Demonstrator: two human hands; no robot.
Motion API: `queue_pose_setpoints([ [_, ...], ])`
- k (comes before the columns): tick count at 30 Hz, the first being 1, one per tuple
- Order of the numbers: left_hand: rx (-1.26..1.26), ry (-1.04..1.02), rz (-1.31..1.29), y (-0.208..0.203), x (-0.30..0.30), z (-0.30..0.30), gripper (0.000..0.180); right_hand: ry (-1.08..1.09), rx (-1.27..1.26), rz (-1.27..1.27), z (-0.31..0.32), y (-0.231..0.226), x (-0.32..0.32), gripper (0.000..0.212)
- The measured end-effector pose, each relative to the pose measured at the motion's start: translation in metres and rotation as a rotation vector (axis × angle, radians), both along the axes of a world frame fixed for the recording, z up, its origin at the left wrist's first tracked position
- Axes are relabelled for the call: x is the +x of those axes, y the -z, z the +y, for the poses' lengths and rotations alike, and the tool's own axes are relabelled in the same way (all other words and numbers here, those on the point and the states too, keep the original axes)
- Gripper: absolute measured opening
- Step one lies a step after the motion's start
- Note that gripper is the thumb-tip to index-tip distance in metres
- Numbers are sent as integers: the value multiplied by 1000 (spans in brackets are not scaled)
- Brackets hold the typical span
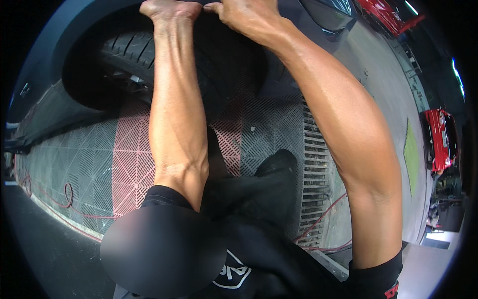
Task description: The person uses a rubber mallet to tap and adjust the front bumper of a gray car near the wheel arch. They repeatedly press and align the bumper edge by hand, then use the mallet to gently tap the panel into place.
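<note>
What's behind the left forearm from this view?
Either side of the left forearm, parts of the black tyre show, with red floor tiles lower down. The strip directly behind the arm is covered, so I can't tell what is there.

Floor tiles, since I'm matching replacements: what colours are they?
The floor tiles are reddish and grey; head view.

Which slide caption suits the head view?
Left hand and right hand near a car tyre above red and grey floor tiles.
</note>
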State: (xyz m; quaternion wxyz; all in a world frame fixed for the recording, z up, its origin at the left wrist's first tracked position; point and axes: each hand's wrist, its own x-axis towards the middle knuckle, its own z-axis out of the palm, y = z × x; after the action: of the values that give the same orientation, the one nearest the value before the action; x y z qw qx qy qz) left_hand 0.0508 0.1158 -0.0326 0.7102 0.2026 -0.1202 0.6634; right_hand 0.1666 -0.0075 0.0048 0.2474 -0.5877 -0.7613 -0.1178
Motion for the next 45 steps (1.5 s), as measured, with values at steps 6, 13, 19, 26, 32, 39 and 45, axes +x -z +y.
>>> queue_pose_setpoints([
  [6,8,24,8,7,-9,-1,60,-43,19,57,5,4,3,33],
  [13,10,51,1,9,-10,0,60,-18,-57,104,2,-5,4,33],
  [19,23,35,29,2,-30,1,60,56,39,0,8,14,-7,32],
  [26,57,204,-22,3,-19,3,61,136,-66,235,-55,115,16,38],
  [32,-118,100,182,10,-19,17,56,563,-684,431,-194,267,85,50],
  [39,-218,-42,315,26,-50,44,52,905,-849,328,-302,351,81,69],
  [45,-239,-57,725,47,-120,56,47,936,-858,278,-285,291,40,55],
])
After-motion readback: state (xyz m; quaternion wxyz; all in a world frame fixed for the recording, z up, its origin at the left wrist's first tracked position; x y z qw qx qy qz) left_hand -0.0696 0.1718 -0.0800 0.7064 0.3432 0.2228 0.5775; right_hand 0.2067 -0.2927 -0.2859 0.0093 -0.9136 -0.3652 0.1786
